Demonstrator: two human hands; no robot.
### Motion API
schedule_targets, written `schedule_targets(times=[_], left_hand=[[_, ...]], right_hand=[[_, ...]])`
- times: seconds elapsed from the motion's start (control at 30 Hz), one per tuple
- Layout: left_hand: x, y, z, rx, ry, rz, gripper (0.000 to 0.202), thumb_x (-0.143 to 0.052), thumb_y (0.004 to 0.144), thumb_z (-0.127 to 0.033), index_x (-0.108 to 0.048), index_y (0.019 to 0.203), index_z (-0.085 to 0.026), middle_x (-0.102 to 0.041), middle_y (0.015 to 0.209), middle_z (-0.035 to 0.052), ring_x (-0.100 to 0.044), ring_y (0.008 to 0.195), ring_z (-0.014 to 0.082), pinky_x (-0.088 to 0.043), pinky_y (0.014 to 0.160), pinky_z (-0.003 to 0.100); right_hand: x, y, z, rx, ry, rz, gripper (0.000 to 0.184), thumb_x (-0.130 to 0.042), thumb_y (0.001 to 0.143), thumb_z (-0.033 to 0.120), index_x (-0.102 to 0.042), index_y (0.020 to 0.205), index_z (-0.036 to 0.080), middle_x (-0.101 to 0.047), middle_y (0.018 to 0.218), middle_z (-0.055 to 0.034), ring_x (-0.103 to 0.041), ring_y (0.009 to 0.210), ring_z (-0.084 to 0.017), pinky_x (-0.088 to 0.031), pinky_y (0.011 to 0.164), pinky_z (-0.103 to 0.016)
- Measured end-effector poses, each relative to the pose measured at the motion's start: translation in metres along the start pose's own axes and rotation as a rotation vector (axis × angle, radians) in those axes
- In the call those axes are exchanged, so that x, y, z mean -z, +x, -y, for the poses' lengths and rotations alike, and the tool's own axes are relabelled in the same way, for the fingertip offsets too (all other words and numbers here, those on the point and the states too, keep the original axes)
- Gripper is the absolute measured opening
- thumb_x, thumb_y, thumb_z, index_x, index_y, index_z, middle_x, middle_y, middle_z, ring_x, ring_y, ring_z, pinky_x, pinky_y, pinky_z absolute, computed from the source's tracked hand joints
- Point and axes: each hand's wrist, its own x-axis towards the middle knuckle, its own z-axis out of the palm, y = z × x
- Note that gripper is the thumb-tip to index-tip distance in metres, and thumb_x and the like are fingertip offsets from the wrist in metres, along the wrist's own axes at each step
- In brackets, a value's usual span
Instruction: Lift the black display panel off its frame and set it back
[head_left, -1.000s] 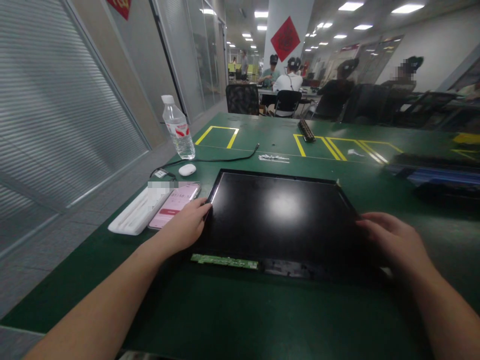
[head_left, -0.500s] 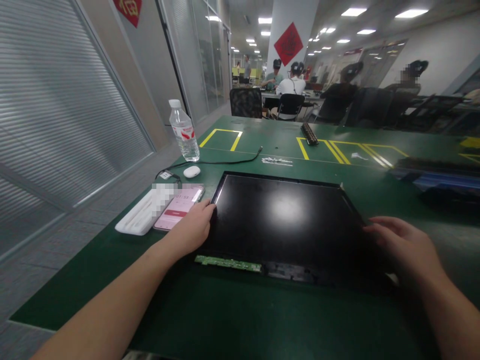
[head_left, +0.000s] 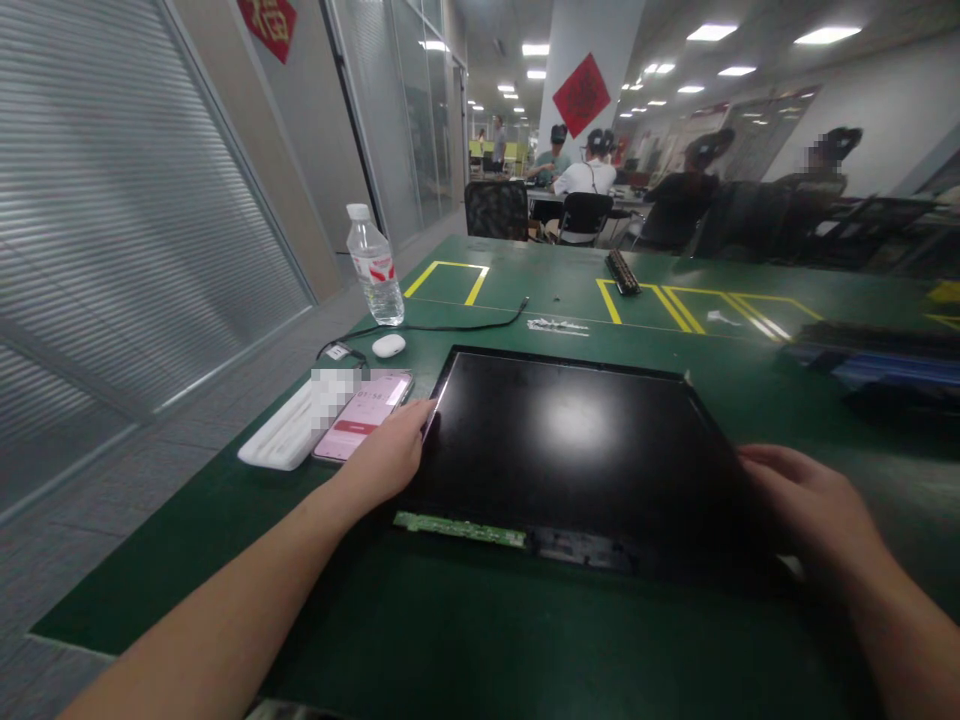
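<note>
A black LCD screen panel [head_left: 570, 450] lies face up in front of me, with a bright light reflected on its surface. A narrow green circuit board [head_left: 459, 529] runs along the left part of its near edge. My left hand [head_left: 390, 450] grips the panel's left edge, thumb on top and the other fingers mostly hidden. At the opposite edge, my right hand [head_left: 806, 490] is closed on the panel's side, its fingertips partly hidden and a little blurred.
Left of the panel lie a phone [head_left: 364, 415], a white power bank [head_left: 281, 430], an earbud case [head_left: 388, 346] and a black cable [head_left: 465, 327]. A water bottle [head_left: 375, 270] stands behind them. Farther back on the green table [head_left: 525, 640] is a dark ridged strip [head_left: 622, 272]. Blurred equipment [head_left: 877, 355] sits right.
My right hand's fingers have drawn together at the panel's right edge. My left hand keeps its hold, and the whole view has shifted slightly.
</note>
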Motion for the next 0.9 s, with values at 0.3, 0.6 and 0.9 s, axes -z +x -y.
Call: schedule_targets(times=[0.3,0.6,0.9], left_hand=[[0.005,-0.001,-0.003,0.139,-0.303,-0.058,0.057,-0.047,0.091,-0.018,-0.066,0.144,-0.013,-0.072,0.143,0.0170,-0.065,0.133,0.0376,-0.047,0.116,0.058],[-0.003,-0.003,-0.021,0.393,-1.029,-0.120,0.056,-0.072,0.077,-0.021,-0.071,0.132,-0.023,-0.068,0.152,0.0091,-0.065,0.136,0.0327,-0.055,0.110,0.047],[-0.005,-0.001,-0.023,0.532,-1.163,-0.146,0.043,-0.073,0.077,-0.010,-0.076,0.118,-0.023,-0.074,0.142,0.0070,-0.076,0.117,0.0273,-0.064,0.094,0.038]], right_hand=[[0.001,0.004,-0.003,-0.139,0.074,0.037,0.054,-0.067,0.058,0.059,-0.080,0.099,0.025,-0.081,0.100,-0.0116,-0.073,0.086,-0.035,-0.052,0.069,-0.043],[0.011,0.003,0.014,-0.154,-0.052,-0.008,0.040,-0.059,0.058,0.054,-0.076,0.083,0.027,-0.078,0.088,-0.0110,-0.070,0.087,-0.036,-0.049,0.073,-0.046],[0.009,0.004,0.012,-0.107,-0.047,-0.025,0.036,-0.060,0.056,0.055,-0.075,0.077,0.030,-0.078,0.082,-0.0083,-0.070,0.084,-0.036,-0.048,0.074,-0.046]])
